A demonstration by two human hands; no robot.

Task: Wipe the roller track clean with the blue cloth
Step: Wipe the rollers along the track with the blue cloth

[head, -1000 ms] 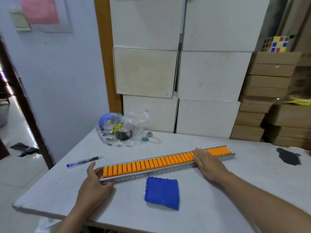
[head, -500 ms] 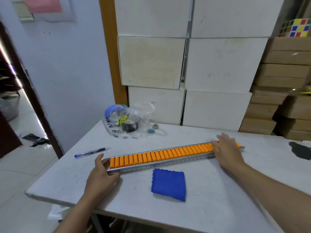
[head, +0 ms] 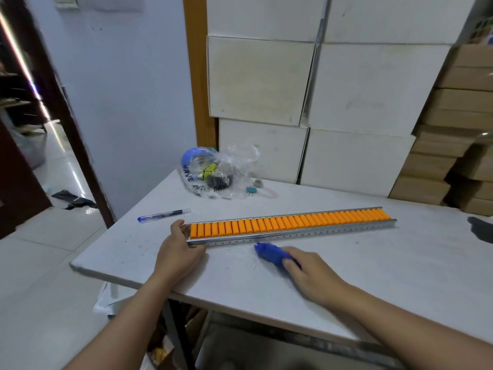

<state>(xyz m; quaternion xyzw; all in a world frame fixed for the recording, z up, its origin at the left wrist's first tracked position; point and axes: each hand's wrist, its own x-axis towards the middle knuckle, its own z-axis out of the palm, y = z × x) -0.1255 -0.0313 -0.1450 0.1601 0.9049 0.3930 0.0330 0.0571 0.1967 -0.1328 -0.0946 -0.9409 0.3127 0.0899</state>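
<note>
A long metal roller track (head: 290,227) with several orange rollers lies slantwise across the grey table (head: 373,279). My left hand (head: 179,249) grips the track's near left end, thumb on the front rail. The blue cloth (head: 272,254) is bunched up just in front of the track's middle. My right hand (head: 312,273) is closed over the cloth, and only its left part sticks out from under the fingers.
A blue pen (head: 163,215) lies left of the track. A clear plastic bag (head: 213,175) of small items and a binder clip (head: 250,190) sit behind it. White boxes (head: 346,102) and brown cartons (head: 450,134) are stacked behind. A dark patch (head: 481,231) marks the table's right.
My right hand left the track's far right end and came down on the blue cloth, bunching it up. The left hand stays on the left end.
</note>
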